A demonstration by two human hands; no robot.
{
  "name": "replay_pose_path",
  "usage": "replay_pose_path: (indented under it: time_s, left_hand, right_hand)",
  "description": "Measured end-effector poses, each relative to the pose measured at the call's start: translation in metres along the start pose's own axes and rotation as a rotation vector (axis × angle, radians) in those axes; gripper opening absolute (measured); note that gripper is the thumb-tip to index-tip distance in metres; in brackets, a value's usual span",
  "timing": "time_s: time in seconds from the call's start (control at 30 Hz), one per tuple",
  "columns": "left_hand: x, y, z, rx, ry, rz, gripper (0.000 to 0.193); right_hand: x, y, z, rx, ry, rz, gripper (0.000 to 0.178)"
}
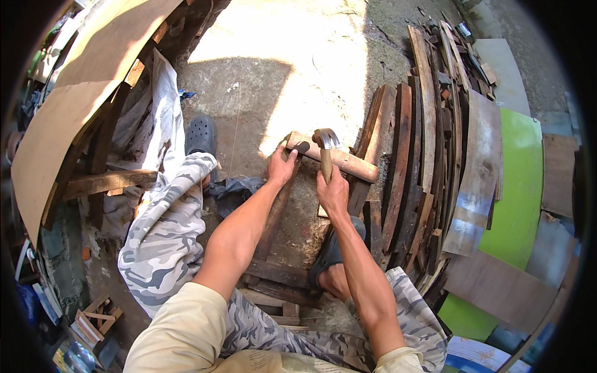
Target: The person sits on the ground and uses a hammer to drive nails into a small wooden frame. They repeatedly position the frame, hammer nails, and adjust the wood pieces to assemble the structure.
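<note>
My right hand (333, 191) is wrapped round the wooden handle of a claw hammer (326, 138), its metal head raised over a thick length of wood (351, 163). At the left end of that wood, my left hand (282, 165) is closed, thumb and fingers around a dark rounded piece (302, 147) that lies against the wood. I cannot make out what the dark piece is. Beneath the hands a long dark wooden bar (273, 224) runs toward me, down to a low wooden frame (278, 273) between my legs.
Stacked wooden planks (423, 112) rise close on my right, with a green panel (513, 180) beyond. On the left a large brown board (62, 124) leans over timber. A black plastic bag (233, 194) lies by my left clog (200, 133); strong sunlight falls on the concrete floor (249, 93).
</note>
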State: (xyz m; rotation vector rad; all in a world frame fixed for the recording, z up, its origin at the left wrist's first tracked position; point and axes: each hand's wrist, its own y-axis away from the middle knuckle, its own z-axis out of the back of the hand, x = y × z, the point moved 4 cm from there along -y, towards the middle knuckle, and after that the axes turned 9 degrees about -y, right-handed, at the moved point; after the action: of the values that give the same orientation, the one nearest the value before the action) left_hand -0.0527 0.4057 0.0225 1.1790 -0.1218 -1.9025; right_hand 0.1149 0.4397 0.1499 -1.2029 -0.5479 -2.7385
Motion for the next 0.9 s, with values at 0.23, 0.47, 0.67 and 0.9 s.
replay_pose_path:
  time_s: [0.23,0.47,0.67,0.9]
  left_hand:
    - [0.014,-0.009,-0.014,0.027,0.082,0.018,0.063]
    - [-0.009,0.0,-0.01,0.109,0.028,0.113,0.06]
    - [-0.01,0.003,-0.005,0.159,0.035,0.109,0.063]
    - [0.022,-0.007,0.0,0.18,0.01,-0.111,0.092]
  right_hand:
    - [-0.017,0.009,0.001,-0.089,0.016,-0.06,0.029]
    - [-0.069,-0.038,0.004,-0.035,0.066,0.026,0.037]
    - [-0.075,-0.054,-0.01,0.084,0.054,-0.045,0.04]
    - [-0.071,-0.054,-0.03,0.042,0.111,0.096,0.043]
